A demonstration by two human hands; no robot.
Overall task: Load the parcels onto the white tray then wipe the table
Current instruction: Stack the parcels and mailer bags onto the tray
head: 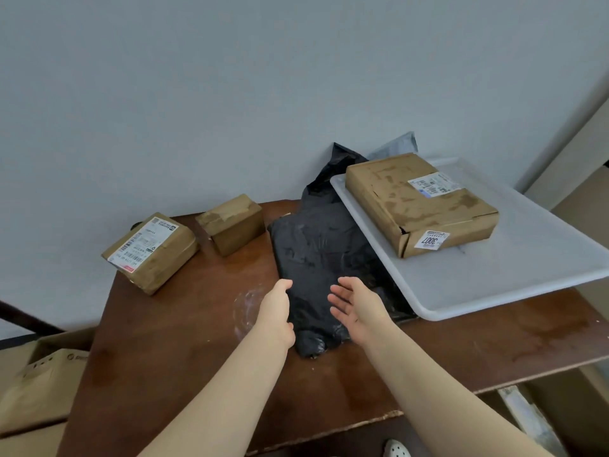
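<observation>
Black parcel point(316, 258) lies beneath right hand point(357, 306), fingers released, and beside left hand point(276, 308), whose grasp cannot be told. Beyond the fingers it is tucked under white tray point(494, 275). 2 edges should be gripped and slid clear first.

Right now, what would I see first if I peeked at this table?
A crinkly black bag parcel sprawls in the middle, with two bare arms reaching to it. On the right, a big cardboard box sits on the white tray; two smaller boxes wait at the back left.
</observation>
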